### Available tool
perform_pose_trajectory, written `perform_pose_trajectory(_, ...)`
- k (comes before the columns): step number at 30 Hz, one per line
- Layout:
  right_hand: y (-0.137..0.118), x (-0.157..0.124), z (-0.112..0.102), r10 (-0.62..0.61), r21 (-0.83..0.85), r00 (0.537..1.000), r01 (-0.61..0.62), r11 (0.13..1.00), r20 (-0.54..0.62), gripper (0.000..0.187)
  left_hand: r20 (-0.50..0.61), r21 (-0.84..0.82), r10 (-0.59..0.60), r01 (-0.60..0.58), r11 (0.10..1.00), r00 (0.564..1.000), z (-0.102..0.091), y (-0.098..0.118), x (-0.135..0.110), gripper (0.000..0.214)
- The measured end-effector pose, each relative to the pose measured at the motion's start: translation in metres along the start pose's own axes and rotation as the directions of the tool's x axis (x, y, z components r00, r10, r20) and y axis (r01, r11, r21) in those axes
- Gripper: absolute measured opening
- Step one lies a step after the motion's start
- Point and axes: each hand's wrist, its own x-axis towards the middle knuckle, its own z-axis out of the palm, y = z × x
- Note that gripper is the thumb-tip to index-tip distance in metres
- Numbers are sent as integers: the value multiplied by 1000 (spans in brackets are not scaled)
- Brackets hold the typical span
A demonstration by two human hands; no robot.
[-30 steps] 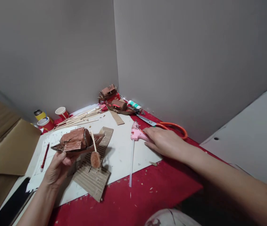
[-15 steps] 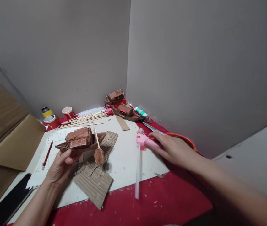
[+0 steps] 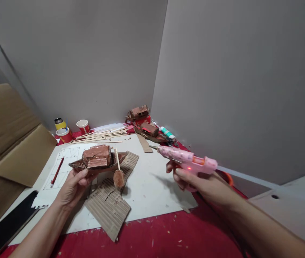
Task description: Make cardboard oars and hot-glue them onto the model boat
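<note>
My left hand (image 3: 74, 186) is closed on the hull of a brown cardboard model boat (image 3: 98, 157), held above the white board. A small oar (image 3: 118, 177), a stick with a brown oval blade, hangs at the boat's right side. My right hand (image 3: 192, 181) grips a pink glue gun (image 3: 184, 157) by its handle, nozzle pointing left toward the boat but apart from it. The gun's red light glows, and a long clear glue stick (image 3: 252, 180) sticks out of its back. Below the boat lies a torn piece of corrugated cardboard (image 3: 109, 208).
Two more model boats (image 3: 148, 132) stand at the back beside a green-white tube (image 3: 168, 133). Wooden sticks (image 3: 101, 135), paper cups (image 3: 64, 136) and a yellow jar (image 3: 60, 124) are at the back left. A red pencil (image 3: 57, 172) lies on a drawing; a cardboard box (image 3: 20, 154) stands left.
My right hand has lifted the glue gun and turned it, so its nozzle points left and the glue stick trails right. The left hand still holds the boat; the view has shifted slightly.
</note>
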Motion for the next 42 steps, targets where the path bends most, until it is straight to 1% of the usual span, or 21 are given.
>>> perform_pose_trajectory(3, -14, 5, 19, -41, -88, 999, 39, 995, -14, 39, 18, 15, 7, -7, 1000, 1000, 0, -1, 0, 45)
perform_pose_trajectory(6, -23, 10, 32, -102, -185, 993, 110, 977, 54, 41, 40, 34, 17, -18, 999, 999, 1, -2, -1, 47)
perform_pose_trajectory(9, -24, 15, 40, -180, -240, 977, 204, 949, 118, 45, 43, 57, 28, -31, 998, 999, 3, -4, -3, 49)
perform_pose_trajectory(12, -22, 17, 46, -179, -279, 977, 204, 938, 113, 41, 49, 67, 27, -30, 997, 998, 6, -6, -4, 53)
perform_pose_trajectory(18, -18, 18, 48, -142, -275, 983, 169, 946, 116, 37, 49, 78, 8, -11, 997, 999, 9, -7, -4, 60)
perform_pose_trajectory(23, -14, 17, 50, -154, -262, 987, 161, 952, 47, 33, 56, 77, 16, -20, 997, 998, 10, -8, -4, 60)
perform_pose_trajectory(24, -14, 17, 51, -155, -257, 987, 162, 953, 48, 32, 60, 75, 19, -24, 997, 998, 10, -8, -4, 60)
perform_pose_trajectory(30, -17, 19, 50, -216, -274, 972, 233, 933, 90, 29, 54, 83, -2, -3, 997, 999, 13, -7, -6, 63)
perform_pose_trajectory(32, -17, 20, 49, -240, -273, 964, 262, 926, 112, 30, 55, 94, -1, -4, 996, 999, 14, -7, -7, 63)
perform_pose_trajectory(34, -18, 20, 50, -254, -261, 961, 274, 926, 110, 32, 57, 99, 0, -5, 995, 998, 14, -7, -7, 64)
perform_pose_trajectory(37, -17, 19, 51, -235, -250, 968, 250, 936, 88, 35, 64, 94, 2, -8, 996, 998, 14, -7, -7, 63)
perform_pose_trajectory(42, -15, 18, 51, -208, -273, 976, 218, 937, 64, 32, 78, 86, -6, 0, 996, 997, 13, -8, -6, 60)
